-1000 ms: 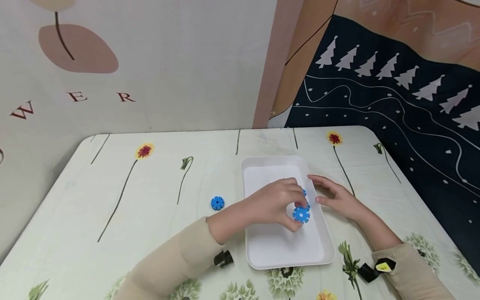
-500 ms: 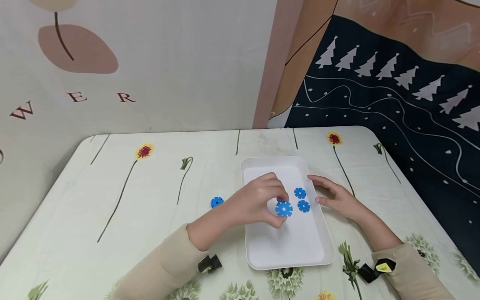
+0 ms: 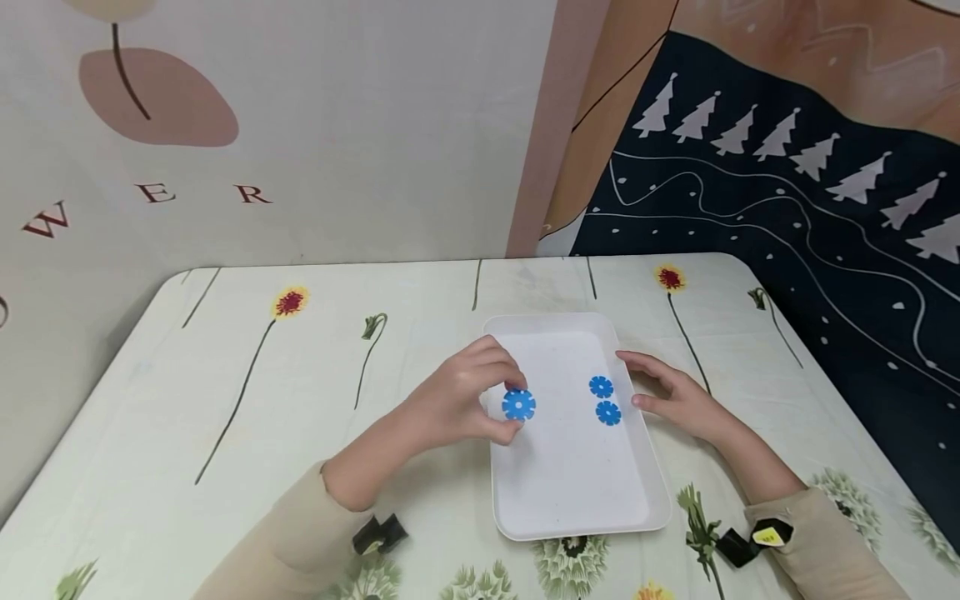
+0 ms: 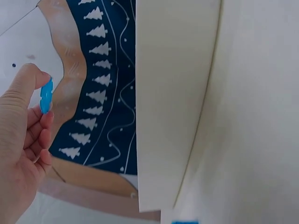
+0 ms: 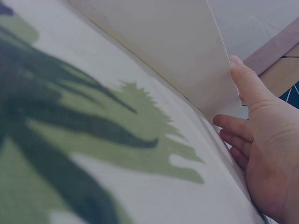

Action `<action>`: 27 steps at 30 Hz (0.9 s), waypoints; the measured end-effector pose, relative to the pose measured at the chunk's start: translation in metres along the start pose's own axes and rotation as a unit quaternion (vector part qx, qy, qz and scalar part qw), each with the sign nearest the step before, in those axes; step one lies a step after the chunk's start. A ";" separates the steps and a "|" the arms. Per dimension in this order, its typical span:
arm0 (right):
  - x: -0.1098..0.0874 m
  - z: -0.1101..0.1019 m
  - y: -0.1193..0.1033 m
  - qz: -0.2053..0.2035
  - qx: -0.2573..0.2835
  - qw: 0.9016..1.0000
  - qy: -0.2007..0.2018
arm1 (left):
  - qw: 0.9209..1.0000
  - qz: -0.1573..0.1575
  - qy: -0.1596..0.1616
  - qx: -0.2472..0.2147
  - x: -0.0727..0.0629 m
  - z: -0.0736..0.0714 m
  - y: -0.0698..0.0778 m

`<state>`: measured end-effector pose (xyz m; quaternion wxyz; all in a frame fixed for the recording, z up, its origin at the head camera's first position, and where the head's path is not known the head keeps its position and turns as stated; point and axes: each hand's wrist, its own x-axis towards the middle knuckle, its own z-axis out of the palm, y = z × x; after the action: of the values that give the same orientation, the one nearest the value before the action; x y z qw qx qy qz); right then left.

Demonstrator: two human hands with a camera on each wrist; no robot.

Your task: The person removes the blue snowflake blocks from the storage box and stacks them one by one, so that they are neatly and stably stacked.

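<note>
Between thumb and fingertips, my left hand (image 3: pixel 465 392) pinches a blue notched interlocking disc (image 3: pixel 519 405) above the left side of the white tray (image 3: pixel 570 500). In the left wrist view that disc (image 4: pixel 46 96) appears nearly edge-on. Two more blue discs lie in the tray close to its right wall, an upper one (image 3: pixel 601 387) and a lower one (image 3: pixel 608 413). My right hand (image 3: pixel 678 400) rests beside the tray's right edge, fingers relaxed. Seen from the right wrist, the thumb (image 5: pixel 247 81) touches the tray's side.
A flower-printed cloth (image 3: pixel 300 400) covers the table. Black wrist devices sit at both sleeves, one at the left (image 3: pixel 380 534) and one at the right (image 3: pixel 738 546). A blue piece (image 4: pixel 185 222) peeks in at the bottom of the left wrist view. Patterned fabric backs the table.
My left hand has carried the pinched disc leftward across the tray, uncovering the two discs at the right. The disc on the cloth is now hidden behind that hand. My right hand stays put.
</note>
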<state>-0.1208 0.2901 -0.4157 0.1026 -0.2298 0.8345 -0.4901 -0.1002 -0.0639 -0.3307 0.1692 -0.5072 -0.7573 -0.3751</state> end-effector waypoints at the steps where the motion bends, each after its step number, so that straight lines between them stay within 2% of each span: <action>1: 0.000 0.000 0.000 0.000 0.000 1.000 0.000 | 1.000 0.000 0.004 -0.001 -0.002 -0.002 -0.001; 6: 0.000 0.000 0.000 0.001 0.000 1.000 0.000 | 1.000 -0.019 0.010 -0.005 -0.016 -0.015 -0.006; 14: 0.000 0.000 0.000 0.003 -0.005 1.000 0.002 | 0.998 -0.065 0.005 -0.008 -0.037 -0.029 -0.012; 27: 0.001 0.001 -0.003 0.006 0.001 1.000 0.000 | 0.995 -0.100 -0.005 -0.016 -0.067 -0.038 -0.027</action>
<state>-0.1207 0.2880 -0.4136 0.1058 -0.2244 0.8357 -0.4900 -0.1004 -0.1408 -0.3591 0.1187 -0.4334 -0.7991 -0.3994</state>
